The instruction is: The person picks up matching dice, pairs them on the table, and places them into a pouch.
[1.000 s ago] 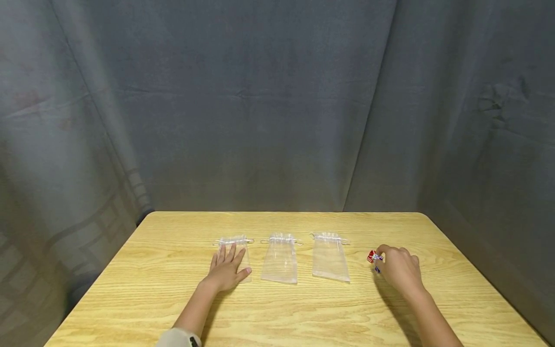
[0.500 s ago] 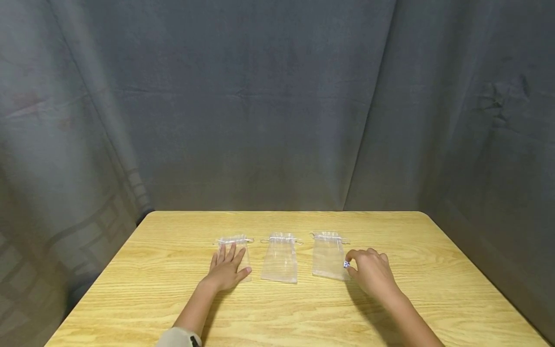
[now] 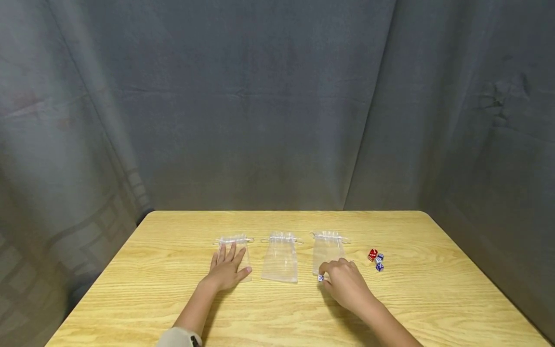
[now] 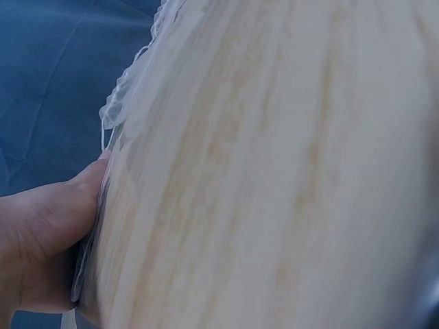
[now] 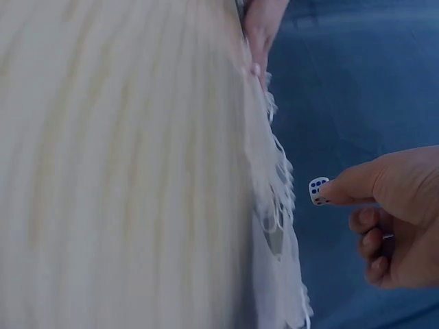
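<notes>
My right hand (image 3: 345, 285) pinches a white die with blue dots (image 3: 321, 278) between thumb and fingertips, over the lower end of the right sheer drawstring bag (image 3: 328, 248). In the right wrist view the same die (image 5: 318, 190) shows at the fingertips, with the other fingers curled in. Fingers spread, my left hand (image 3: 226, 273) rests flat on the left sheer bag (image 3: 234, 239) and covers much of it. Between the two hands lies the middle sheer bag (image 3: 279, 260). The left wrist view shows my left hand (image 4: 51, 226) by the table surface.
To the right of the bags several dice sit in a small cluster: red dice (image 3: 372, 254), blue ones (image 3: 379, 266) and a white die (image 3: 378, 260). All of this is on a wood-grain table (image 3: 269, 318). A grey curtain (image 3: 260, 106) hangs behind it.
My right hand has moved left from the dice cluster to the right bag, carrying the white die. The remaining dice have come into view. My left hand has stayed put.
</notes>
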The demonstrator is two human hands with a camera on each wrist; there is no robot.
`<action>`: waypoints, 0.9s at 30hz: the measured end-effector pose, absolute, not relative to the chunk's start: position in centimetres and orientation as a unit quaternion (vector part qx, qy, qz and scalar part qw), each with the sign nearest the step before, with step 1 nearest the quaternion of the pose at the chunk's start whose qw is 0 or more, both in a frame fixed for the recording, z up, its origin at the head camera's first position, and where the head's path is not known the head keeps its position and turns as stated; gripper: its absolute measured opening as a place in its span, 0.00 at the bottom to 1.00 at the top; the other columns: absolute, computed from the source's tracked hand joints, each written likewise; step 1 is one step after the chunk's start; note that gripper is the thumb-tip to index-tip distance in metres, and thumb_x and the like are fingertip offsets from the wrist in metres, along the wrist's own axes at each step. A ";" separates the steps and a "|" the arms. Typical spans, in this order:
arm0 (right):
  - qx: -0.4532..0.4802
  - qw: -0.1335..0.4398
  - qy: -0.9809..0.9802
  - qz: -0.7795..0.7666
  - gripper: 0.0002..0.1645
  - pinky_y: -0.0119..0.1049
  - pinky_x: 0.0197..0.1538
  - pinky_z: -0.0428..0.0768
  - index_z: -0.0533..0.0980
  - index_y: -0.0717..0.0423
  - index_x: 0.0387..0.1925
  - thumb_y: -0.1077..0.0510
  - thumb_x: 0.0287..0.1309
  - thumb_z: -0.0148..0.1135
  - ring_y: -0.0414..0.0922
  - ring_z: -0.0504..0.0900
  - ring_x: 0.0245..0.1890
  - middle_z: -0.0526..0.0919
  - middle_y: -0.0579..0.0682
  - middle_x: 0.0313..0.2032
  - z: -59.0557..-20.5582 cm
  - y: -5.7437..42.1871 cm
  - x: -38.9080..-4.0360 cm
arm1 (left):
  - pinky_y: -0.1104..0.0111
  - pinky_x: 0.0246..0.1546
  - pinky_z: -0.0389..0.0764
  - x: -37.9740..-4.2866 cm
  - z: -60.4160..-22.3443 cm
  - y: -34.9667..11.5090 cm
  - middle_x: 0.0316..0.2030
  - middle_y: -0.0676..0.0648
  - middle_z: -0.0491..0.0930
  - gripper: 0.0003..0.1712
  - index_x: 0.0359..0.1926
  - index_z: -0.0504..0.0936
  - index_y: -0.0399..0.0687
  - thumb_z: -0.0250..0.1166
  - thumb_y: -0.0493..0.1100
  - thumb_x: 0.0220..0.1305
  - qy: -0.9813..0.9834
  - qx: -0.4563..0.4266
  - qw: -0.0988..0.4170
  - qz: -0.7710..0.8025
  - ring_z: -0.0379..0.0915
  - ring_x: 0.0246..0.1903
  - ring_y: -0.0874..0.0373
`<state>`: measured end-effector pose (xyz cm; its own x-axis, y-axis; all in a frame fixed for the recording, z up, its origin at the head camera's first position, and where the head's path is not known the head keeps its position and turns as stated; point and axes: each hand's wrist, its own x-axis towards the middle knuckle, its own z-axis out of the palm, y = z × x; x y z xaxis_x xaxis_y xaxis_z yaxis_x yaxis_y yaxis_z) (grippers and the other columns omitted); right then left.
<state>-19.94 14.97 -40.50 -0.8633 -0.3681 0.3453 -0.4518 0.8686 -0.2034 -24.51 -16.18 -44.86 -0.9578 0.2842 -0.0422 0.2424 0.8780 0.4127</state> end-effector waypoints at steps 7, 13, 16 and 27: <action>0.262 0.106 -0.945 0.167 0.10 0.29 0.24 0.71 0.80 0.56 0.31 0.63 0.43 0.71 0.38 0.76 0.23 0.83 0.48 0.27 -40.9 13.3 -19.9 | 0.43 0.61 0.29 -24.4 -44.7 -16.1 0.69 0.33 0.39 0.38 0.70 0.53 0.43 0.49 0.59 0.67 0.966 0.138 0.049 0.214 0.24 0.66 0.34; 0.298 0.072 -0.935 0.177 0.09 0.25 0.17 0.65 0.80 0.57 0.34 0.61 0.47 0.69 0.31 0.65 0.15 0.84 0.49 0.27 -41.0 12.4 -19.9 | 0.42 0.61 0.30 -24.4 -44.8 -16.1 0.69 0.33 0.40 0.39 0.70 0.54 0.44 0.49 0.60 0.67 0.967 0.137 0.048 0.209 0.25 0.66 0.34; 0.314 0.057 -0.931 0.179 0.08 0.24 0.18 0.65 0.81 0.56 0.33 0.60 0.47 0.69 0.30 0.65 0.16 0.84 0.48 0.27 -41.0 12.2 -20.0 | 0.42 0.61 0.30 -24.5 -44.9 -16.1 0.69 0.34 0.39 0.39 0.70 0.53 0.44 0.49 0.60 0.67 0.967 0.137 0.048 0.208 0.24 0.66 0.34; 0.343 0.009 -0.921 0.184 0.06 0.23 0.23 0.70 0.83 0.51 0.28 0.61 0.44 0.70 0.35 0.79 0.25 0.85 0.44 0.29 -41.2 11.7 -19.9 | 0.43 0.61 0.29 -24.7 -45.1 -16.2 0.70 0.35 0.39 0.38 0.70 0.53 0.45 0.49 0.60 0.67 0.967 0.135 0.048 0.210 0.23 0.66 0.35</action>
